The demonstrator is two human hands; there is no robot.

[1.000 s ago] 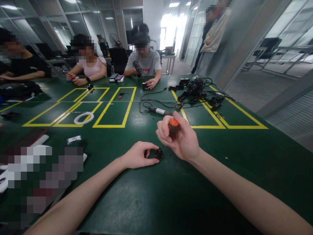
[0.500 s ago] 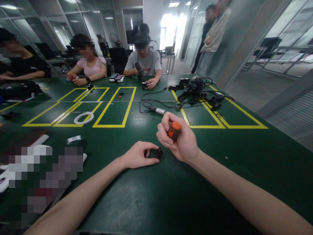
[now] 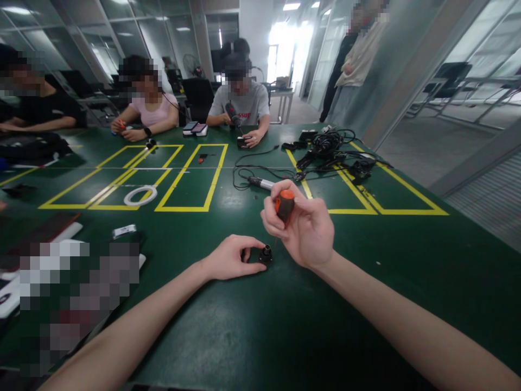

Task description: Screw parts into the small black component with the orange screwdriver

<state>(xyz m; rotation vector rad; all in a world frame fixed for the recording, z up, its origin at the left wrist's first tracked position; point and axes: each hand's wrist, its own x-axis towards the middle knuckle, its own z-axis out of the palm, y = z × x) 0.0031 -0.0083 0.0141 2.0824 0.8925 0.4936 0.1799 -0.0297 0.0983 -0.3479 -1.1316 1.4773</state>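
Head view: my left grip (image 3: pixel 230 258) pinched the black part (image 3: pixel 266 256) on the bench (image 3: pixel 195 331); to its right, my right grip (image 3: pixel 307 233) clasped the orange-topped screwdriver (image 3: pixel 285 206). I judged screw-turning in hand; the next move called for steady alignment.

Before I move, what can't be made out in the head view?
- Tool: the right hand hides part of its handle; its shaft is too thin and faint to show where the tip ends.
- Black part: its underside is turned away; detail is too small.
- Silver stick: near end behind the right hand.
- White packet: print too small.
- Flat thing, lower left: blurred by blocks.
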